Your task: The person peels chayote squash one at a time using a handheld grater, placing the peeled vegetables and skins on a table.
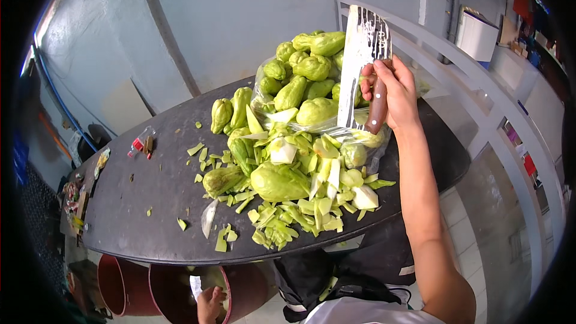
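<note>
My right hand grips a broad-bladed knife by its brown riveted handle, above the heap. White residue streaks the blade, which stands upright and extends down beside the handle. Below it, green chayotes fill a clear plastic bag. More whole chayotes lie in front of the bag among cut green peelings and pale cut pieces. Low in view, my left hand is over a dark red bucket, fingers curled. A white piece shows beside it; whether the hand holds it is unclear.
The dark table has a curved front edge. A clear bottle with a red cap lies on its left part. Another red bucket stands below left. White metal railing runs along the right, and a grey wall stands behind.
</note>
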A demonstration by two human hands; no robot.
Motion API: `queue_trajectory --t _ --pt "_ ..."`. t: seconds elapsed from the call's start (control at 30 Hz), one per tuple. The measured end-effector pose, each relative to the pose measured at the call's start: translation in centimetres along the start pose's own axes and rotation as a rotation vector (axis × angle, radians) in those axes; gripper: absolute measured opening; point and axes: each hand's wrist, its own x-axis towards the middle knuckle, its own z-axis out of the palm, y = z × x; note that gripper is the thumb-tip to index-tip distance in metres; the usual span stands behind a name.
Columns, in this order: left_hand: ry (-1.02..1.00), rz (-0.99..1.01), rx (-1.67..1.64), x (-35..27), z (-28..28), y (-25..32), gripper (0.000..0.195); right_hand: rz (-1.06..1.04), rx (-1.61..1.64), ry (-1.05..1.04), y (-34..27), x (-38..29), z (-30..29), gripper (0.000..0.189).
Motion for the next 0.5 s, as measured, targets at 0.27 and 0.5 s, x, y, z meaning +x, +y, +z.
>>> queue_trajectory --t 0.27,0.5 --pt "-0.154 0.77 -0.197 5.6 2.1 29.6 0.032 -0.089 0.064 0.018 -0.1 -0.3 -0.1 0.012" --pt "0.318 0.921 0.251 25.1 8.3 42.8 0.035 -0.045 0.161 0.137 1.0 -0.6 -3.6 0.015"
